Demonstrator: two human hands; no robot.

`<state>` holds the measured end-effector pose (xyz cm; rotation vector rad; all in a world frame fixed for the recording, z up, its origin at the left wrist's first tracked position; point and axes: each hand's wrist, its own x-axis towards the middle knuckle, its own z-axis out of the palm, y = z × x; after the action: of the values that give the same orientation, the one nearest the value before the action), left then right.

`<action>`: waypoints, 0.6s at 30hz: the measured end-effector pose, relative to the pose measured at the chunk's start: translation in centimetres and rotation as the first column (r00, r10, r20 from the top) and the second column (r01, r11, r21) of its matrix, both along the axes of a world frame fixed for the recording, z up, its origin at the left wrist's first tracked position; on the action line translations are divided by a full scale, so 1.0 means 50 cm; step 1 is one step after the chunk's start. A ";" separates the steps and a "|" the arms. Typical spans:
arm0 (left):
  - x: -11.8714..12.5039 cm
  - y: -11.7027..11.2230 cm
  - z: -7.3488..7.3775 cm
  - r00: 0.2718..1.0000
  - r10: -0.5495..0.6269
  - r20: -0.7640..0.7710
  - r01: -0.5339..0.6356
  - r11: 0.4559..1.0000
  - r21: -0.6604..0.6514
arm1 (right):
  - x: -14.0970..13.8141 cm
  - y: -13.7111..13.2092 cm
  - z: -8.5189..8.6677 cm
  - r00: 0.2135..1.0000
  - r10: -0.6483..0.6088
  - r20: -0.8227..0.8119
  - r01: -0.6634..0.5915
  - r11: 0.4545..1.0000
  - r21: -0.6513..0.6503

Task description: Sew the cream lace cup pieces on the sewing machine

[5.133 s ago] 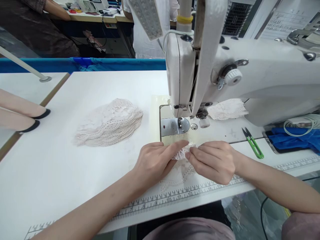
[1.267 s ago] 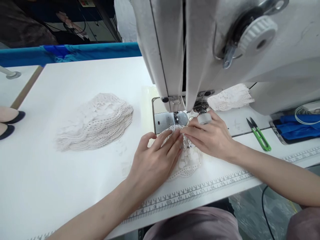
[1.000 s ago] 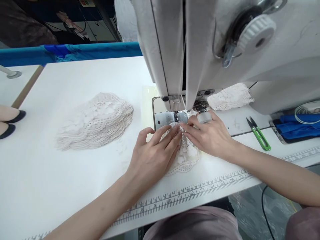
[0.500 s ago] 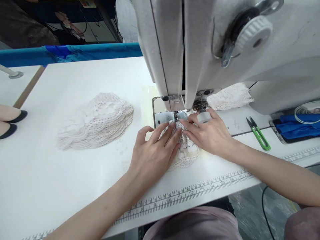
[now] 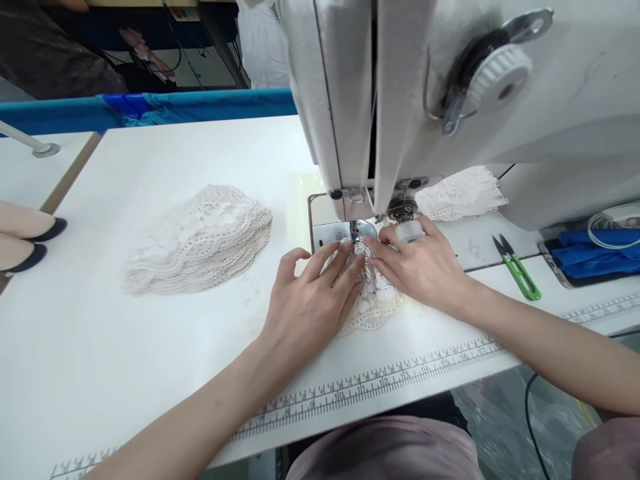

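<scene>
A white lace piece [image 5: 373, 310] with a scalloped, eyeleted edge lies gathered under the presser foot [image 5: 354, 230] of a sewing machine [image 5: 345, 87]. My left hand [image 5: 313, 287] rests on its left part, fingers spread and fingertips close to the foot. From the other side, my right hand [image 5: 425, 263] touches the lace with its thumb and index finger stretched out. Its remaining fingers are partly hidden behind a white round machine part [image 5: 409, 231]. The needle's tip cannot be made out.
A stack of lace pieces [image 5: 205, 240] lies left. More white lace [image 5: 463, 193] lies behind my right hand. Green-handled thread snips [image 5: 517, 267] and blue cloth [image 5: 597, 253] are at right. A printed ruler [image 5: 350, 397] runs along the front edge. Another person's clothing [image 5: 263, 43] shows behind.
The view has shifted slightly, so the stack and table appear a little further right. Both hands stay on the lace, which sits slightly higher in view, nearer the foot.
</scene>
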<state>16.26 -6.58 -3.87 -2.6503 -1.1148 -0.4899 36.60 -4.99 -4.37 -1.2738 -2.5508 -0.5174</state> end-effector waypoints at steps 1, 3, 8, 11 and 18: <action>0.000 0.000 0.000 1.000 0.000 0.005 0.000 1.000 -0.005 | 0.000 0.000 0.000 1.000 -0.003 0.002 0.003 1.000 0.000; -0.001 0.001 -0.001 1.000 -0.003 0.016 0.003 1.000 -0.018 | -0.001 0.000 0.001 1.000 -0.012 0.004 0.012 1.000 -0.004; -0.001 0.007 -0.003 0.999 -0.008 0.031 0.009 1.000 -0.029 | -0.001 0.002 0.001 0.999 -0.033 0.017 0.033 0.999 -0.010; 0.000 0.010 -0.003 1.000 -0.001 0.028 0.002 1.000 -0.024 | 0.000 0.004 0.003 0.999 -0.035 0.020 0.036 0.999 -0.005; -0.002 0.016 -0.004 0.999 -0.009 0.048 0.010 0.999 -0.038 | 0.002 0.007 0.004 0.999 -0.051 0.019 0.052 0.998 -0.044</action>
<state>16.17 -5.80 -4.09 -2.6910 -1.1365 -0.5415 36.69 -4.63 -4.15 -1.3589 -2.5633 -0.4875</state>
